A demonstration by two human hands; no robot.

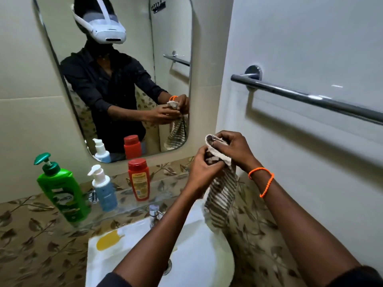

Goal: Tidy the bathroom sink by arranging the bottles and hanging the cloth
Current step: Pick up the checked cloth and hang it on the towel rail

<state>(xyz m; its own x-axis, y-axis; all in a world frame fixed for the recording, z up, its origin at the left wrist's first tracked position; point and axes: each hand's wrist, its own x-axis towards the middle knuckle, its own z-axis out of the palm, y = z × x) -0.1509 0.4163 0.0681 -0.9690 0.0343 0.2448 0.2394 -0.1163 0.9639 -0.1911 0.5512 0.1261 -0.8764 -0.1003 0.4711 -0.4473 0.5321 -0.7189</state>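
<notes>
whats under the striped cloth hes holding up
Below the hanging striped cloth, gripped by the left hand and the right hand, lies the white sink rim. The leaf-patterned wall behind is partly covered.

Cloth (222, 189): brown and off-white stripes, pale beige hem at top. Pump bottle (62, 187): bright green body, darker teal-green pump, white and yellow-green label. Small pump bottle (104, 191): light blue body, white pump. Third bottle (139, 179): red with red cap, yellow label. Sink (199, 251): white, with a yellow patch (108, 239) on its rim. Lower wall tiles (31, 241): tan with brown leaf-and-vine pattern. Upper wall: plain cream. Towel bar (310, 97): chrome. Wrist band (264, 180): orange. Sleeves: black.
</notes>
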